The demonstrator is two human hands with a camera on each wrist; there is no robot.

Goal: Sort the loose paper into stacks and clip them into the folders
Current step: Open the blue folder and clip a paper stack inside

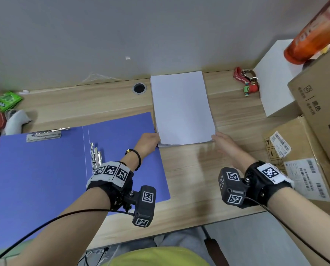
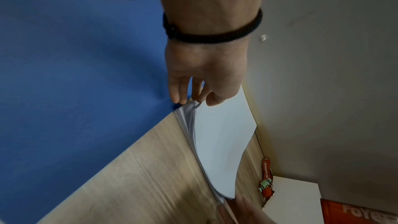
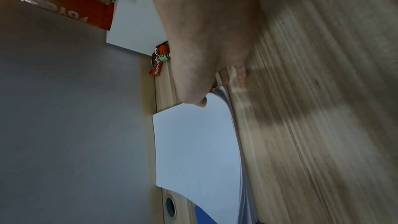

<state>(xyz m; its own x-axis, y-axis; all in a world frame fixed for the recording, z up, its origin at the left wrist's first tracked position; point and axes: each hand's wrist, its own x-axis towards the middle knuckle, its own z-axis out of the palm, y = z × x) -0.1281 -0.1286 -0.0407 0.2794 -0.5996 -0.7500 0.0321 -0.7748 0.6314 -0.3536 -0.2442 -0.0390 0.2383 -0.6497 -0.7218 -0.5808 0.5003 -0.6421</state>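
A stack of white paper (image 1: 182, 108) lies on the wooden desk (image 1: 189, 179), its far edge at the wall. My left hand (image 1: 148, 141) pinches its near left corner, thumb on the top sheet and fingers (image 2: 176, 91) at the edge, where the sheets (image 2: 221, 139) fan up. My right hand (image 1: 221, 143) pinches the near right corner, thumb (image 3: 200, 103) on top of the paper (image 3: 198, 151). To the left, an open blue folder (image 1: 45, 179) lies flat, touching the stack. It has one metal clip (image 1: 43, 134) at its top and another (image 1: 96, 158) along the spine.
Cardboard boxes (image 1: 314, 150) crowd the right side, with a white box (image 1: 273, 79) and an orange can (image 1: 314, 31) behind them. A red keychain (image 1: 246, 81) lies by the wall. A cable hole (image 1: 139, 87) sits left of the stack. A green packet (image 1: 5, 100) lies far left.
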